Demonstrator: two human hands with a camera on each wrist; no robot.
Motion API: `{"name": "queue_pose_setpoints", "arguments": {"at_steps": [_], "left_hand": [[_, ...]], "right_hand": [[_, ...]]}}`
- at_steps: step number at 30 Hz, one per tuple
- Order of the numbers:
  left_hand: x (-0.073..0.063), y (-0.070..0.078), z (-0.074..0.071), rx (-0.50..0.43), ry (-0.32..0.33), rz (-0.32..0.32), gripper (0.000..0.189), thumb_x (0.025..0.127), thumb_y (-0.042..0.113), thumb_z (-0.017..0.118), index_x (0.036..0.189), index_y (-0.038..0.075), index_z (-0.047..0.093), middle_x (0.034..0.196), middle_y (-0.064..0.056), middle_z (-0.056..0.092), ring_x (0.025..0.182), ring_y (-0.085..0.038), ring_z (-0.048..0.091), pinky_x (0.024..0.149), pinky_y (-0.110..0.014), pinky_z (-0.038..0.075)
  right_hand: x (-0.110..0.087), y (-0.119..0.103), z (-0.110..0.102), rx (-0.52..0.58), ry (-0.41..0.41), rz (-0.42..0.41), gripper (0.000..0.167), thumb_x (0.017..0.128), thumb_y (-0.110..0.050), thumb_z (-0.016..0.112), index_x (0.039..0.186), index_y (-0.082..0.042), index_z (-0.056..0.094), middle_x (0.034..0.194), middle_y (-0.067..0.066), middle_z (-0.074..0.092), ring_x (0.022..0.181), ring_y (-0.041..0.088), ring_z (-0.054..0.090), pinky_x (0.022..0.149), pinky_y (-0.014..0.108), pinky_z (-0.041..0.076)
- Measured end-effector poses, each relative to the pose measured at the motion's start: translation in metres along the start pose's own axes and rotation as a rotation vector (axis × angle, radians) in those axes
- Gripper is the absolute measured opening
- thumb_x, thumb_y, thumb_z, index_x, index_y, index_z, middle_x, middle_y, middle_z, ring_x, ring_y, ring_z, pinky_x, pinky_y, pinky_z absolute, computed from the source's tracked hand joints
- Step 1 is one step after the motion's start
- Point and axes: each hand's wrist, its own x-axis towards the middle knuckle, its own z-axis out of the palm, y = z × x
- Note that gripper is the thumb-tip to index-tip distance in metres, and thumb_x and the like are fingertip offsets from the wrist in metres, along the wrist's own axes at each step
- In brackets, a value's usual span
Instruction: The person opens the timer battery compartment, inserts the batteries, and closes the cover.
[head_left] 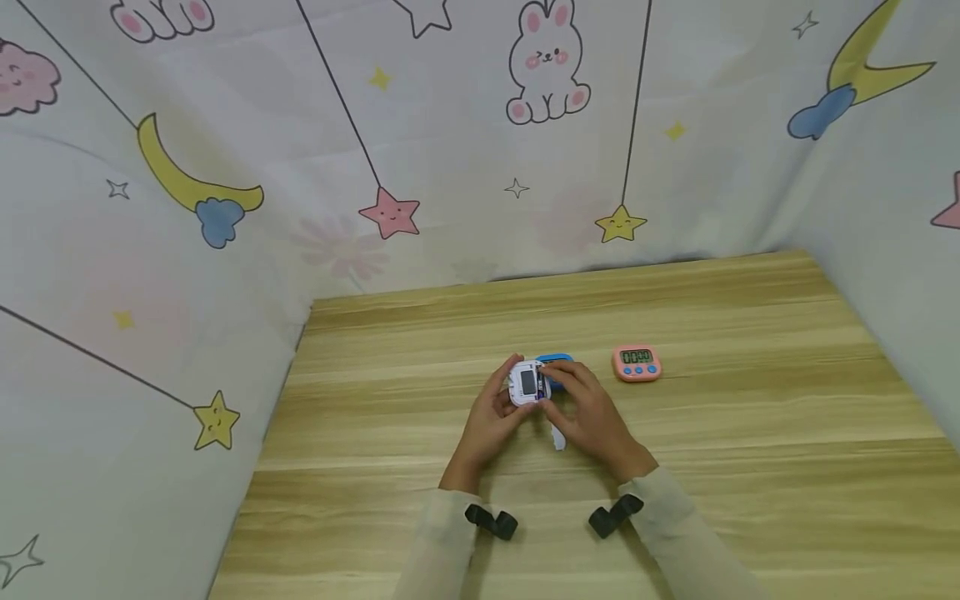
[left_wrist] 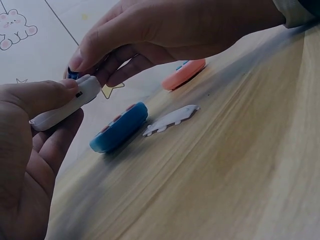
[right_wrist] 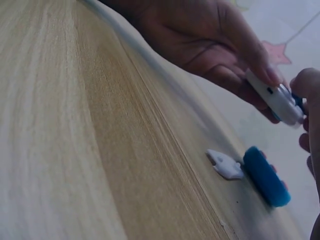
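Observation:
A small white timer (head_left: 525, 383) is held up over the table, its battery compartment facing the head camera. My left hand (head_left: 486, 425) grips it along its left side between thumb and fingers. At the compartment, my right hand (head_left: 597, 418) pinches a dark blue battery (left_wrist: 73, 74) at the timer's edge; the fingers hide most of it. How deep the battery sits cannot be told. Below the hands a white battery cover (left_wrist: 172, 119) lies on the table. Beside it rests a blue timer (left_wrist: 120, 128) with red buttons, partly hidden by the hands in the head view.
A pink timer (head_left: 637, 364) with blue buttons stands to the right of the hands on the wood-grain table (head_left: 750, 467). White curtains (head_left: 465, 150) printed with stars, moons and rabbits enclose the back and sides. A black wrist mount (head_left: 491, 522) sits on each sleeve.

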Motion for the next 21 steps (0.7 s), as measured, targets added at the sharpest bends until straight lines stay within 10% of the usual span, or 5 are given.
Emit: {"name": "queue_pose_setpoints", "arguments": {"at_steps": [21], "left_hand": [[0.0036,0.005,0.0,-0.061,0.017,-0.051,0.078,0.089,-0.005,0.066,0.154,0.011,0.027,0.158,-0.013,0.026,0.123,-0.026,0.053,0.094,-0.028,0.05]], "right_hand": [[0.0032,-0.0007,-0.0064,0.045,-0.002,0.118,0.044,0.09,-0.019,0.07,0.132,-0.01,0.06,0.131,0.005,0.058,0.123,0.024,0.053,0.103,0.042,0.043]]}}
